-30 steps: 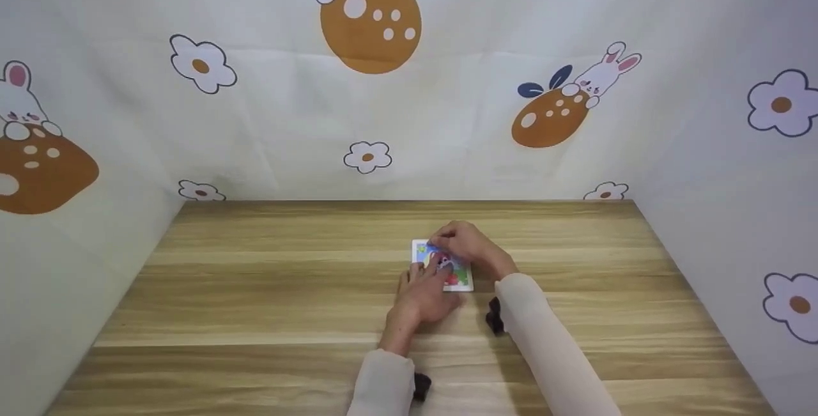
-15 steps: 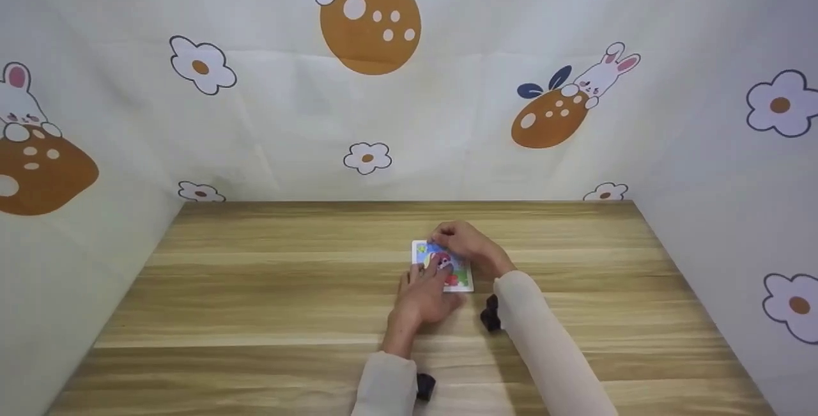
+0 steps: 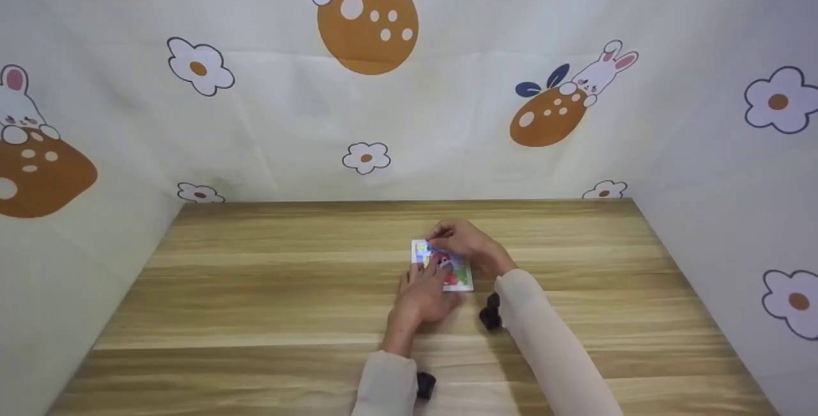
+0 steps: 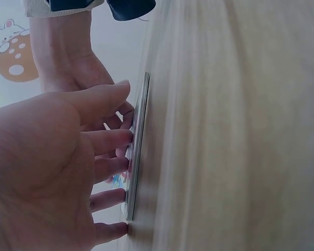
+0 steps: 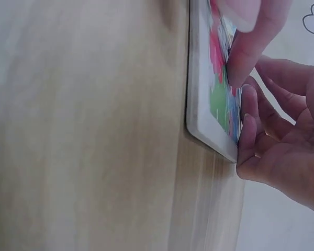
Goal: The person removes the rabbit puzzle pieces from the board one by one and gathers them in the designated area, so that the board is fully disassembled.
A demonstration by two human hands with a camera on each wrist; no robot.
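A thin, square picture board with a white border and a colourful cartoon print lies flat on the table. My left hand reaches over its near left part, spread fingers resting on the print and thumb held off to the right. In the left wrist view the fingertips meet the board's face. Beyond it my right hand bends over the far edge, thumb and forefinger close together there. The right wrist view has curled right-hand fingers against the board's edge; I cannot tell whether they pinch anything.
The wood-grain table extends around both hands. Behind and beside it hangs a pale curtain printed with rabbits, fruit and flowers. Black wrist devices sit under the light sleeves.
My right thumb and fingertips shift slightly at the board's far edge. The left hand keeps its place on the print, and the board stays put.
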